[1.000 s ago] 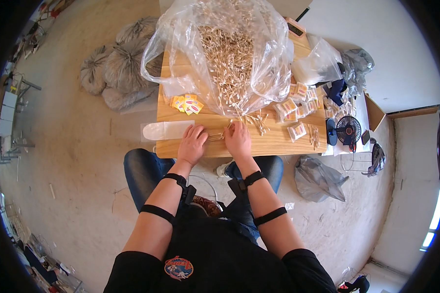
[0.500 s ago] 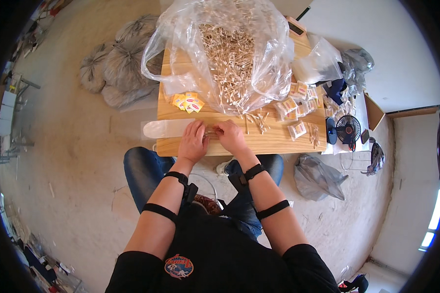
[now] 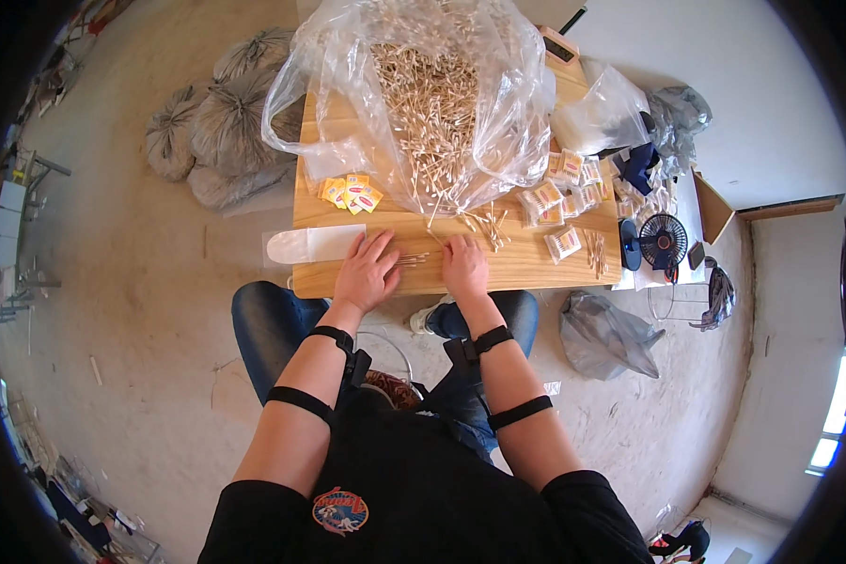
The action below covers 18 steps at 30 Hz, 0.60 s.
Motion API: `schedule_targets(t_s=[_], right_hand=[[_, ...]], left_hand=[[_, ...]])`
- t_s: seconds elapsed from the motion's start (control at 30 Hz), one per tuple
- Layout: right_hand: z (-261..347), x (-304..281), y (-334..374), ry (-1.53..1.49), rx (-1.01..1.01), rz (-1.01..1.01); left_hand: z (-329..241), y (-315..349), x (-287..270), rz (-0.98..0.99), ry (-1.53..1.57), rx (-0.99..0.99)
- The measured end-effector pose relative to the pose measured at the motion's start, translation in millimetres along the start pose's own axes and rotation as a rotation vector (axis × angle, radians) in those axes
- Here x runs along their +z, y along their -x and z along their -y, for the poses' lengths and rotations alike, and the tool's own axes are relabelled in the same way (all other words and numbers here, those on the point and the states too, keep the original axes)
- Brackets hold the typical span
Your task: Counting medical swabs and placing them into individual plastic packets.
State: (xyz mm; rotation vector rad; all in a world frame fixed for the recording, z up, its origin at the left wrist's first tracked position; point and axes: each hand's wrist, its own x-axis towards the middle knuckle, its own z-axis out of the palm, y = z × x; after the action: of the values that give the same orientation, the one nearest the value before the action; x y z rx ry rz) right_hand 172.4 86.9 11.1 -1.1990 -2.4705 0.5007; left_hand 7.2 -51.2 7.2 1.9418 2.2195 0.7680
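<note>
My left hand (image 3: pixel 366 272) rests on the wooden table (image 3: pixel 517 273) near its front edge. Its fingers curl over a small bunch of cotton swabs (image 3: pixel 414 258), whose ends stick out to the right. Part of the bunch is hidden under the hand. To the right, my right hand (image 3: pixel 465 266) lies on the table with bent fingers close together; anything in its fingertips is too small to make out. Several loose cotton swabs (image 3: pixel 494 226) lie just beyond it. Left of my left hand lies a clear bag with a white round-ended insert (image 3: pixel 315 243).
A large clear plastic bag (image 3: pixel 512 141) spills cotton swabs (image 3: pixel 432 103) at the far side. Yellow cards (image 3: pixel 352 193) lie left. Filled swab packets (image 3: pixel 564 243), more swabs (image 3: pixel 596 252) and a small fan (image 3: pixel 663 242) are at right. A grey bag (image 3: pixel 606 334) sits on the floor.
My right hand has moved right, away from my left hand, toward the loose swabs. The swab bunch beside my left hand now shows more plainly. The view has shifted slightly.
</note>
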Motion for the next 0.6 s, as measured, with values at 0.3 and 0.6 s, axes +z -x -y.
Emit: schedule_targets(t_s=[0.3,0.6], right_hand=[[31.8,7.1,-22.3,-0.201,-0.025,-0.002],[7.2,8.8,-30.3,-0.055,-0.074,-0.061]], left_hand=[[-5.6,-2.6,-3.6,-0.049,0.007,-0.049],[-2.2,-4.9,7.4,-0.04,0.014,-0.114]])
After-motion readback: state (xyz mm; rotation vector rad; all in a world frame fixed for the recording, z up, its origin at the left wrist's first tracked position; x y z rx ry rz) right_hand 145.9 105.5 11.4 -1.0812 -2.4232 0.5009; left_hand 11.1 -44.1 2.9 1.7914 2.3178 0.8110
